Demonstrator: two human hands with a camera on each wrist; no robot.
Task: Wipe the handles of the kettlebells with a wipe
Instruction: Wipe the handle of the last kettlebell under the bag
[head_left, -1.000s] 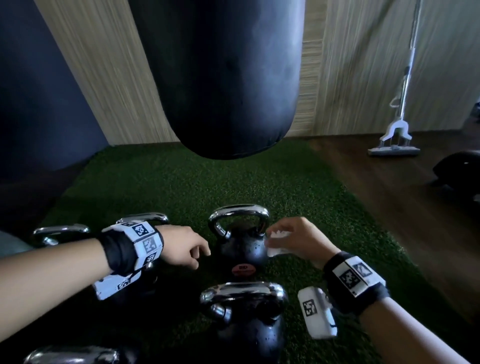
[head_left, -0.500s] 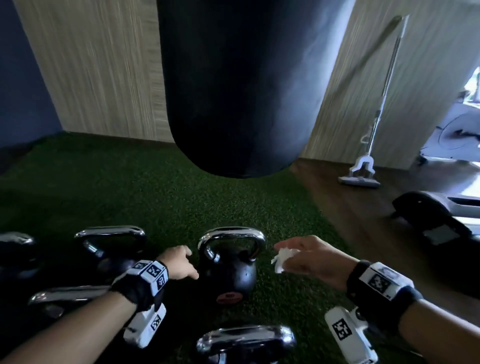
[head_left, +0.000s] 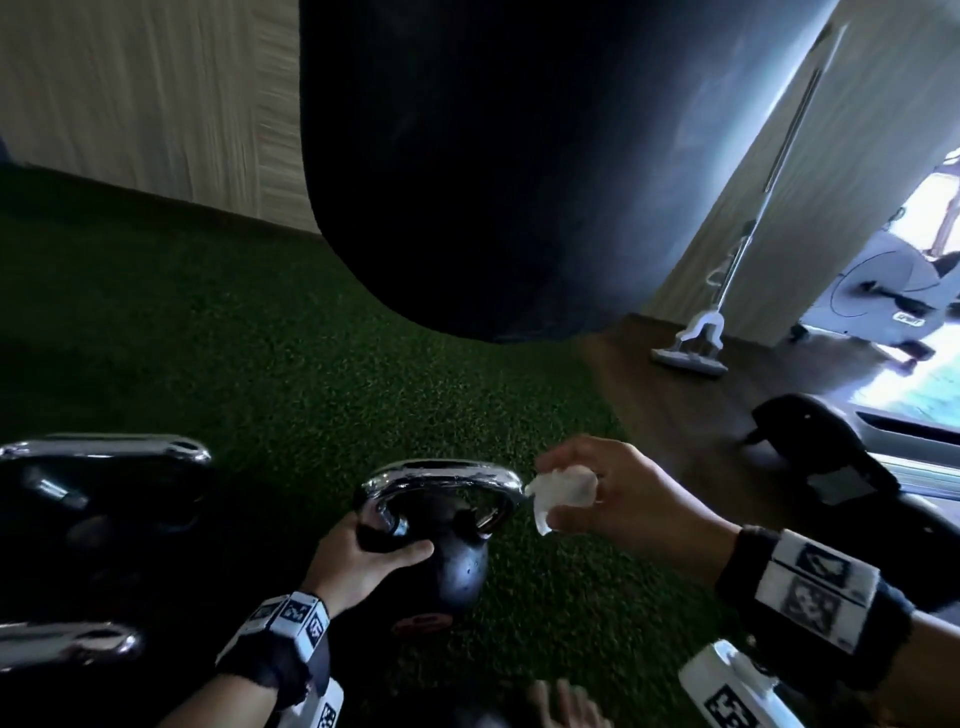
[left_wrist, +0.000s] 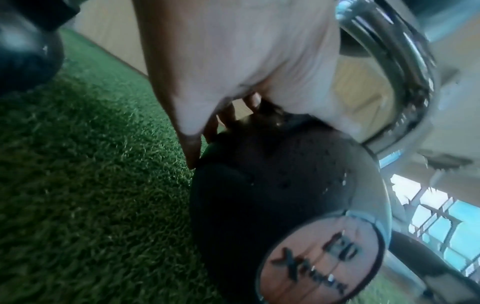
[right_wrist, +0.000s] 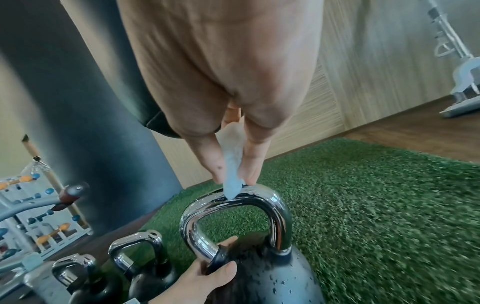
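Note:
A black kettlebell (head_left: 457, 566) with a wet chrome handle (head_left: 441, 475) stands on the green turf in front of me. My left hand (head_left: 363, 558) grips it at the base of the handle's left leg, thumb across the ball's shoulder (right_wrist: 221, 269). My right hand (head_left: 597, 493) pinches a crumpled white wipe (head_left: 558, 488) between thumb and fingers. In the right wrist view the wipe (right_wrist: 232, 164) touches the top right of the handle (right_wrist: 249, 197). In the left wrist view the ball's round label (left_wrist: 319, 259) sits under my left hand (left_wrist: 246, 61).
Other kettlebells with chrome handles stand to the left (head_left: 104, 457) and lower left (head_left: 62, 644). A black punching bag (head_left: 519, 156) hangs close above the turf (head_left: 260, 338). A mop (head_left: 696, 343) leans on the wall at right, and black equipment (head_left: 821, 467) lies on the wooden floor.
My left hand has moved from beside the kettlebell onto it and taken hold at the handle's base. My right hand has brought the wipe up to the handle's right end.

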